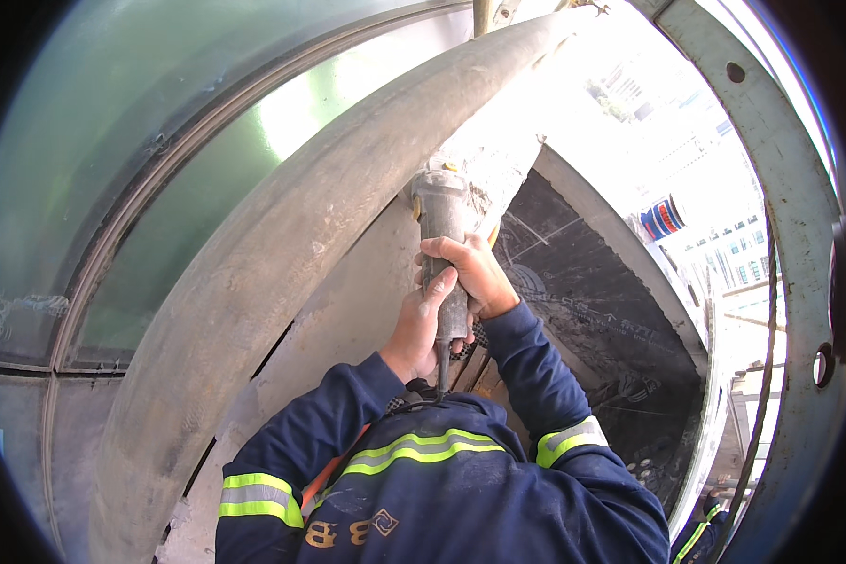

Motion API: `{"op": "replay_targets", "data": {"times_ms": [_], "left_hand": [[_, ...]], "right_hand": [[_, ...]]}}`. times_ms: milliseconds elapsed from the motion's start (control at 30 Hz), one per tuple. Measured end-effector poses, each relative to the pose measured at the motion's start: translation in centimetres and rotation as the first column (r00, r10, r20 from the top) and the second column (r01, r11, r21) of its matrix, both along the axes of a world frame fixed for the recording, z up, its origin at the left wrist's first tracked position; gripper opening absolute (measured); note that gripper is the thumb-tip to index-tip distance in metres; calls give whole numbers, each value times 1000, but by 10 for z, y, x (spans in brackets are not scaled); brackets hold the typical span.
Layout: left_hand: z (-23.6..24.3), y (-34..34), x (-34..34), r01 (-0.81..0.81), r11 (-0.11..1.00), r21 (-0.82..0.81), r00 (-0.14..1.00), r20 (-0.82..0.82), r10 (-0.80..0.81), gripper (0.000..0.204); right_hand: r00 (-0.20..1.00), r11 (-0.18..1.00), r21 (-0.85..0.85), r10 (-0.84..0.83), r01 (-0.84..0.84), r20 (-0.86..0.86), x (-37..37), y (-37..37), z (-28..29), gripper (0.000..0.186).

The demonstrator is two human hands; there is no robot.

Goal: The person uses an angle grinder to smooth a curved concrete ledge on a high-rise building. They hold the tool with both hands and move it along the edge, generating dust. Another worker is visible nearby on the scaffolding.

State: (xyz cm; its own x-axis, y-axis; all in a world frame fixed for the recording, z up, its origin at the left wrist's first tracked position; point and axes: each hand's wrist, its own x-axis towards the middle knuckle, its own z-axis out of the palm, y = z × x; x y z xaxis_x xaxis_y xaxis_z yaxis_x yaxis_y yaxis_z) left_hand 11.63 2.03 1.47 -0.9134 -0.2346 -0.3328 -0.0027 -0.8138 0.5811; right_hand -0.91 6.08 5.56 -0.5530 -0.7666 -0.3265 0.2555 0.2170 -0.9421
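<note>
Both my hands grip a dusty grey angle grinder (pixel 445 221), its head pointing away from me toward a pale, rough-edged surface (pixel 484 179). My left hand (pixel 415 324) is wrapped round the rear of the body, thumb along it. Farther forward, my right hand (pixel 481 274) closes over the barrel from the right. A black power cord (pixel 444 362) runs back from the tool's end toward my chest. The disc cannot be made out against the glare and dust.
A thick grey rounded beam (pixel 282 244) curves along my left, before green-tinted glass panels (pixel 188 216). To the right are dark dusty boards (pixel 592 291), a blue, white and red can (pixel 663 218), a rope (pixel 769 348) and a holed metal frame (pixel 788 188). Another person's sleeve (pixel 694 540) shows lower right.
</note>
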Motion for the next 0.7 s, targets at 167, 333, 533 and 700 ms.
{"op": "replay_targets", "data": {"times_ms": [167, 333, 533, 700], "left_hand": [[-5, -5, -11, 2, 1000, 18, 1000, -12, -2, 51], [2, -11, -20, 2, 999, 53, 1000, 1, -2, 50], [1, -17, -32, -1, 999, 39, 1000, 11, 1, 50], [-3, -22, -39, -9, 1000, 5, 1000, -13, 9, 49]], "right_hand": [[1000, 1000, 8, 1, -1, -6, -9, -5, 3, 30], [999, 999, 46, 6, -4, -41, -18, -11, 7, 31], [1000, 998, 56, -20, 21, -15, -31, -18, 3, 31], [999, 998, 63, 32, -30, -27, -42, -22, -4, 30]]}}
